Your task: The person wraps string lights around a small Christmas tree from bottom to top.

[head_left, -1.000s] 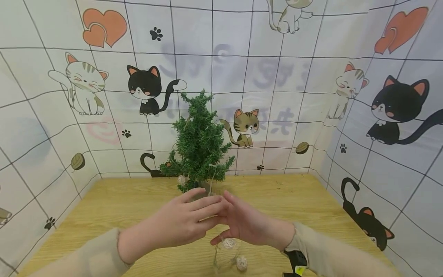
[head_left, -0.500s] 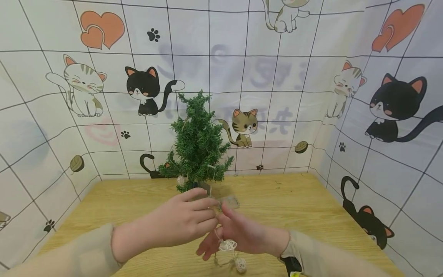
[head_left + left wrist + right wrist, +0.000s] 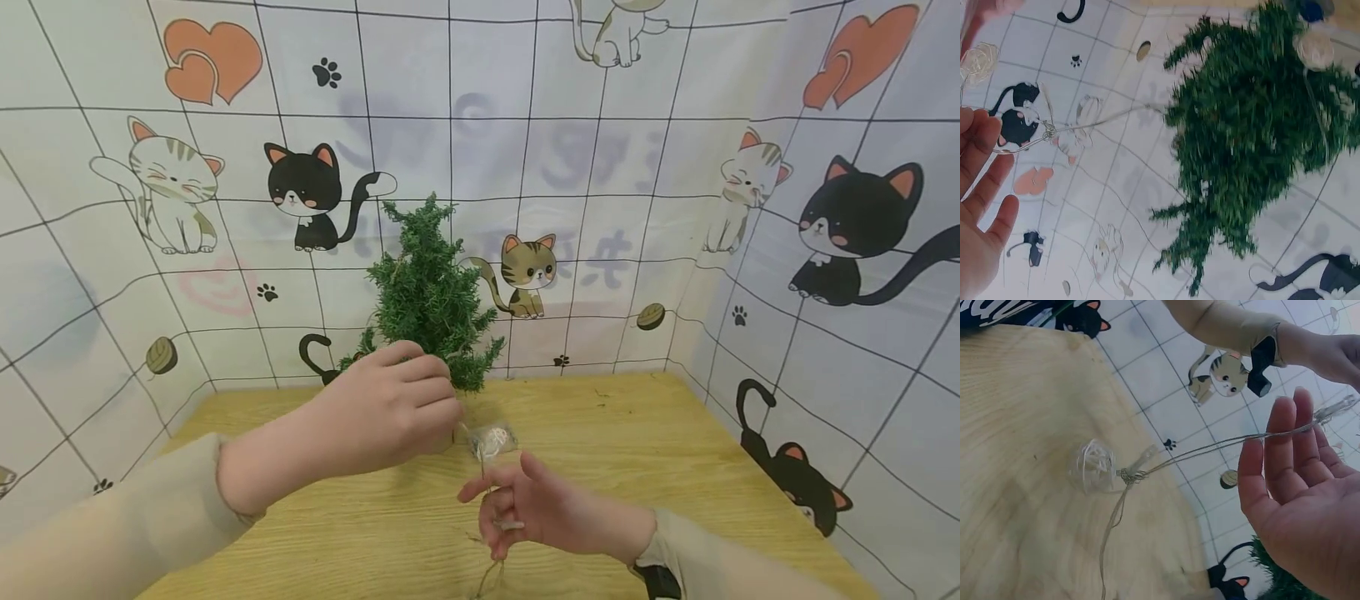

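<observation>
A small green artificial Christmas tree (image 3: 429, 292) stands at the back of the table. My left hand (image 3: 382, 406), raised in front of its lower left side, pinches the thin wire of a string light; in the left wrist view the wire (image 3: 1107, 120) runs from the fingertips to the branches. One woven white ball (image 3: 1315, 50) hangs at the tree, and another ball (image 3: 979, 62) is near my fingers. My right hand (image 3: 551, 504) is lower and to the right, fingers loosely bent, with the wire (image 3: 1210, 447) lying across them. A further woven ball (image 3: 1092, 467) dangles from that wire.
A clear object (image 3: 495, 440) with white contents sits on the wooden table (image 3: 622, 467) in front of the tree. Cloth walls (image 3: 600, 183) printed with cats enclose the table's back and sides. Small green bits (image 3: 602, 394) lie at the back right.
My left hand has moved up and left toward the tree, drawing wire along. The hands have come apart; the right hand shifted slightly right. The balls below it are out of the head view.
</observation>
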### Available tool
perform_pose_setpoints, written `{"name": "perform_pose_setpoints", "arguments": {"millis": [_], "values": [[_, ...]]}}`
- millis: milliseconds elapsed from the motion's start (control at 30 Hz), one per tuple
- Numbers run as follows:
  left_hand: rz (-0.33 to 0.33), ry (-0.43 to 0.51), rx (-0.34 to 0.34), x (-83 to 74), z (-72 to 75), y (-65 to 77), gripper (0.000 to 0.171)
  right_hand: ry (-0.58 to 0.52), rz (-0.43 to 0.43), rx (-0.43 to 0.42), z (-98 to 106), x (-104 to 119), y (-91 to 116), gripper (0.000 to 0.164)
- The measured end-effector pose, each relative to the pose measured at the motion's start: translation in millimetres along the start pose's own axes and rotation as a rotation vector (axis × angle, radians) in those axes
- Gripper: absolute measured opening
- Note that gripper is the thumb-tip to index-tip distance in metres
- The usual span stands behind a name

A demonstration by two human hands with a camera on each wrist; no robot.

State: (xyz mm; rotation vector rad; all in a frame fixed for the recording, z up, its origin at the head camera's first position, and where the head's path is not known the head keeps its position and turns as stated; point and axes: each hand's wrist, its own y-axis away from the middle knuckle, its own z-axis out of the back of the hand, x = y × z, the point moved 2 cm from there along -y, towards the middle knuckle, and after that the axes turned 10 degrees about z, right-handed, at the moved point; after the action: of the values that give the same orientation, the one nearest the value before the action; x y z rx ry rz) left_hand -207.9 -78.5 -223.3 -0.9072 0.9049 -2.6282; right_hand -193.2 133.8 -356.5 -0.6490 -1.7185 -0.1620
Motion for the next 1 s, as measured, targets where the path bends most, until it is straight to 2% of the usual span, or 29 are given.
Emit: {"name": "perform_pose_setpoints", "arguments": {"millis": [133,367,433,600,833,1000], "values": [[0.029,0.022,-0.016,15.1,8.5,-10.6,0.009,0.050,0.045,-0.067,5.9,9.9,7.4,0.037],[0.140,0.050,-0.070,43.1,20.3,-23.8,0.007,0.101,0.211,-0.054,21.5,26.8,12.1,0.033],[0.179,0.064,-0.085,50.4,22.5,-24.6,0.005,0.124,0.216,-0.086,25.6,31.4,12.7,0.029],[0.239,0.062,-0.093,65.1,25.4,-20.2,0.003,0.181,0.189,-0.190,35.3,45.5,14.1,0.029],[0.301,0.020,-0.084,85.4,27.6,-5.3,0.004,0.277,0.174,-0.300,51.3,75.6,13.0,0.027],[0.370,0.030,-0.094,101.0,28.5,2.4,0.004,0.381,0.167,-0.339,65.4,96.6,7.1,0.025]]}}
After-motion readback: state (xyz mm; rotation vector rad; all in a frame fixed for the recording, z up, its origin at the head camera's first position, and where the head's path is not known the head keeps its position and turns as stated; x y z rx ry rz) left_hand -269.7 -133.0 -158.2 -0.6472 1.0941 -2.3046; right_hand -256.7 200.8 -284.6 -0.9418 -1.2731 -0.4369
